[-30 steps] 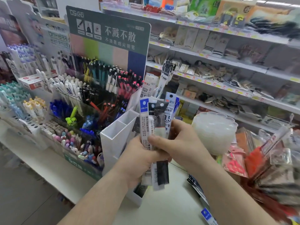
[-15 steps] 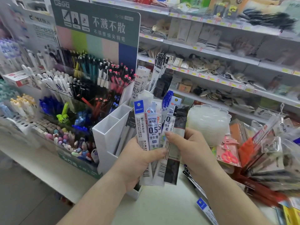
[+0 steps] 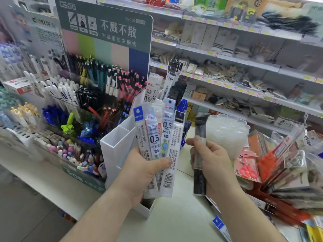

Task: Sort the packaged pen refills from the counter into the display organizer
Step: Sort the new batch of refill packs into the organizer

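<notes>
A pale, smooth shop counter (image 3: 174, 222) runs below the hands, backed by long white shelves (image 3: 227, 51) of blurred stationery with yellow price tags. At the counter's left edge stands a crowded pen rack (image 3: 90, 95) under a dark green sign with white Chinese characters (image 3: 108, 28). Beside it, near the counter's middle, sits the white plastic display organizer (image 3: 120, 144); two empty front compartments show, and several refill packs stand upright in its rear ones.

The left hand (image 3: 141, 173) grips a fan of narrow clear packaged pen refills (image 3: 162, 145), thumb pressed across their fronts; about four or five packs are visible, though overlap makes the exact count unclear. They are held just in front of the organizer. The right hand (image 3: 213, 163) pinches one single dark, black-backed refill pack (image 3: 200, 154) upright, fingers curled round it, apart from the fan.

Behind the right hand stands one stack of clear scalloped plastic dishes (image 3: 227, 135). At the counter's right edge lie heaped red and clear packets (image 3: 283, 172), and one pink-handled scissors pack (image 3: 248, 170).
</notes>
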A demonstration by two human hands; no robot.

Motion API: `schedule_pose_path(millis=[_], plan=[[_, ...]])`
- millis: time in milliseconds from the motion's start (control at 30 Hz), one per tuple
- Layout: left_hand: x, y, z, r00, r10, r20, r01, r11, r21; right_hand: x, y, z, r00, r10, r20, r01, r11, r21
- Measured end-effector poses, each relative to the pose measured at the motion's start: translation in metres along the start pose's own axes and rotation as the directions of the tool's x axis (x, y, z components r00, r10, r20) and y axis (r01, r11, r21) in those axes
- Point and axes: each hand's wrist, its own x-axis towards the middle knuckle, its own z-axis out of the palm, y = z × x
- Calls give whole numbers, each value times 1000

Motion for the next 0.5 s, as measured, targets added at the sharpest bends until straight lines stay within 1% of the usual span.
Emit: schedule_pose_path(millis=[67,133,233,333,400,500], plan=[[3,5,-6,998,32,-60,-32,999,-8,10,0,-5,995,9,-99,-13,999,-41],[6,12,-12,993,65,-102,-68,997,-26,20,-3,-8,987,22,-160,-32,998,-60],[10,21,-14,986,108,-127,-114,992,-44,42,-15,-1,989,-6,-148,-4,998,-66],[12,29,-15,977,152,-151,-159,987,-35,75,-30,8,982,-149,-116,137,985,-104],[13,33,-17,970,175,-169,-180,983,-15,101,-38,12,954,-268,-134,246,955,-165],[14,37,-21,967,179,-180,-181,983,3,139,-45,23,924,-363,-121,314,900,-302]])
